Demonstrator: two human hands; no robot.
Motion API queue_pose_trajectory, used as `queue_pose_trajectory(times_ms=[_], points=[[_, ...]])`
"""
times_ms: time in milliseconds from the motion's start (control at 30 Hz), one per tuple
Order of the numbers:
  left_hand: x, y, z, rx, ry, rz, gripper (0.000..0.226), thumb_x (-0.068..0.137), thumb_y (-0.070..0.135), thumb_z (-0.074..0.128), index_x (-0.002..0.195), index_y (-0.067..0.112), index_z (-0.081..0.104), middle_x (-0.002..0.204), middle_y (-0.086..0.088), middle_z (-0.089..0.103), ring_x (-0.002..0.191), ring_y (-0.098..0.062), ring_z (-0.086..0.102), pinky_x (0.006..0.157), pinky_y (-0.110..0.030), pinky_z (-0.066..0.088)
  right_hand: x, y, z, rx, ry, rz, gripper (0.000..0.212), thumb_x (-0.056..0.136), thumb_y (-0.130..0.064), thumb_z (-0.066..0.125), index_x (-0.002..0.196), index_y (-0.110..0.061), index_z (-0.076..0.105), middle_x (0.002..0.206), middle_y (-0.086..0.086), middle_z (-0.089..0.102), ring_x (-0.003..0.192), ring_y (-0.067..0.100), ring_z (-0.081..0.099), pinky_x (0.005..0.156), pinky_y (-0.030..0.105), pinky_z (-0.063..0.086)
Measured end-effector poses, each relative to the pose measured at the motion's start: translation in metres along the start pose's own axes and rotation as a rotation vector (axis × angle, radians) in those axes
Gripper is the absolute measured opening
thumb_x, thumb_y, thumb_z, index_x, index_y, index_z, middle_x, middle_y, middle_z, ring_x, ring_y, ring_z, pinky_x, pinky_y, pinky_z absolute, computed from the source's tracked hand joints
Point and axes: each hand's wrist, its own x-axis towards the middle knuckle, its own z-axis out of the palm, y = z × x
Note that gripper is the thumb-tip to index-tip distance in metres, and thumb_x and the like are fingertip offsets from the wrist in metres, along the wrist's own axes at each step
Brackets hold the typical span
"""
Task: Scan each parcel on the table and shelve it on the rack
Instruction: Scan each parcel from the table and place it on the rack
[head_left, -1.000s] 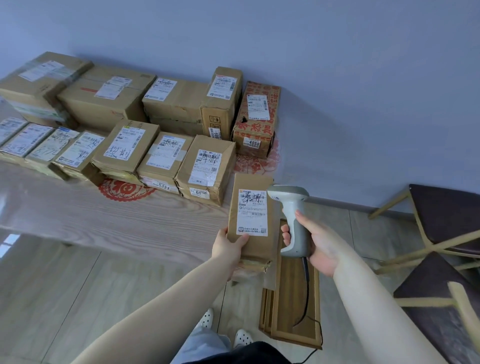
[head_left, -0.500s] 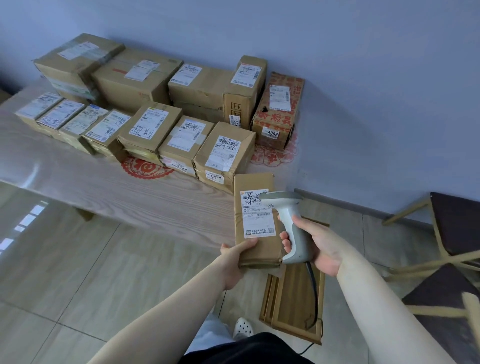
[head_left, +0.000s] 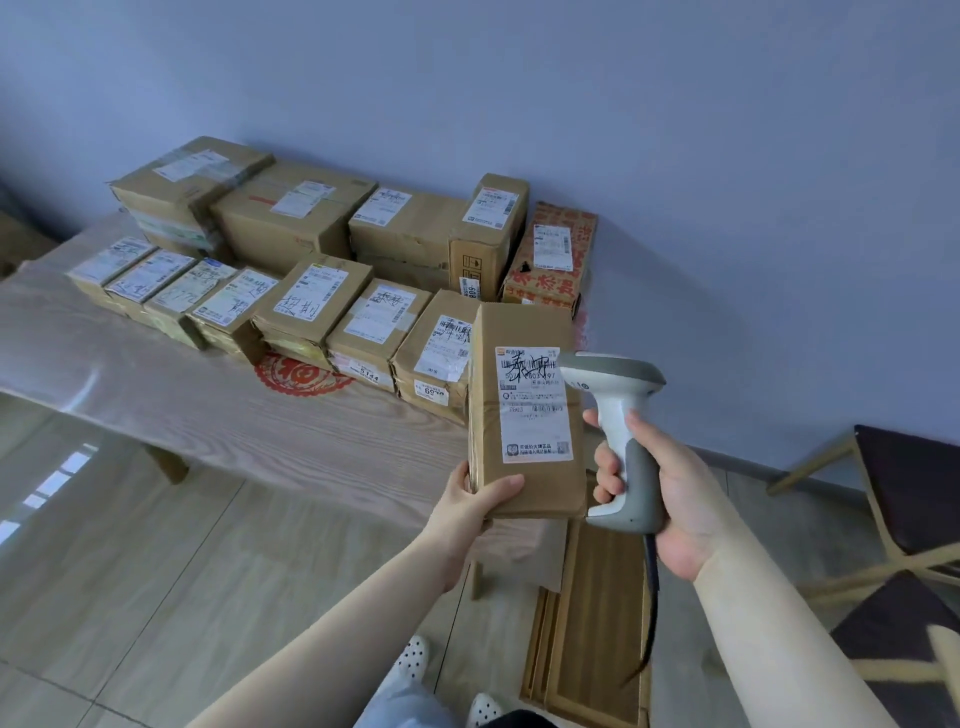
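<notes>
A brown box (head_left: 524, 410) is up in the air, just past the near edge of the table (head_left: 218, 415). It is long and flat, and it stands up tall with its white label (head_left: 535, 405) facing the camera. The label has black bars and big black marks on it.

The left hand (head_left: 475, 506) holds the box at its bottom left corner. The thumb lies across the front of the box and the other fingers are hidden behind it, so the hand pinches the box between them.

The right hand (head_left: 660, 499) holds a white and gray scanner (head_left: 621, 441). Its fingers are wrapped tight around the handle. The scanner's head is just beside the right edge of the label and points at it. A dark cord hangs down from the bottom of the handle.

Behind the box, many more brown boxes (head_left: 311, 301) sit on the table in rows, close together. The small ones are in front and the big ones are at the back by the blue wall. One box with red writing (head_left: 550, 260) sits at the right end of the back row. A round red picture (head_left: 301, 376) is on the tabletop in front of the small boxes.

On the floor below the hands lies a flat wooden tray (head_left: 587, 629). A chair with a dark seat (head_left: 914, 493) is on the right.
</notes>
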Motion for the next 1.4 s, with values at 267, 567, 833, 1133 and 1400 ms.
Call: queue_pose_trajectory(times_ms=[267,567,833,1133,1400], points=[[0.010,0.019,0.008,0.008,0.117,0.177,0.102,0.045,0.055,0.084,0.137,0.028,0.048,0.119,0.003,0.069,0.106,-0.011,0.065,0.080,-0.022,0.049,-0.008,-0.002,0.028,-0.133,0.038,-0.154,0.041,0.094,-0.040,0.056,0.119,-0.007,0.063,0.064,0.001,0.052,0.050,0.012,0.043,0.055,0.027,0.040],[0.016,0.006,0.007,-0.016,0.143,0.169,0.110,0.035,0.063,0.093,0.133,0.032,0.052,0.123,0.000,0.069,0.115,-0.022,0.065,0.104,-0.045,0.050,-0.007,0.000,0.035,-0.197,0.031,-0.135,0.030,0.098,-0.034,0.053,0.108,-0.008,0.064,0.062,0.002,0.055,0.047,0.012,0.046,0.052,0.025,0.041],[0.019,-0.003,0.003,-0.001,0.146,0.161,0.111,0.039,0.061,0.095,0.137,0.035,0.049,0.129,0.000,0.065,0.118,-0.021,0.063,0.105,-0.045,0.049,-0.007,0.000,0.034,-0.249,0.031,-0.162,0.027,0.099,-0.032,0.052,0.106,-0.010,0.064,0.062,0.001,0.055,0.047,0.010,0.048,0.052,0.025,0.044],[0.013,0.004,0.001,-0.005,0.125,0.179,0.108,0.041,0.060,0.093,0.136,0.030,0.049,0.121,0.002,0.070,0.113,-0.019,0.066,0.105,-0.042,0.049,-0.011,0.002,0.035,-0.237,0.039,-0.165,0.033,0.097,-0.035,0.054,0.113,-0.008,0.063,0.061,-0.001,0.055,0.048,0.009,0.047,0.053,0.024,0.043],[-0.024,0.015,-0.030,-0.139,0.152,0.220,0.089,0.057,0.041,0.086,0.137,0.024,0.051,0.118,0.002,0.073,0.108,-0.013,0.069,0.099,-0.031,0.052,-0.013,0.019,0.052,-0.032,-0.047,-0.061,0.035,0.094,-0.038,0.056,0.119,-0.014,0.065,0.066,0.002,0.051,0.051,0.010,0.045,0.058,0.025,0.044]])
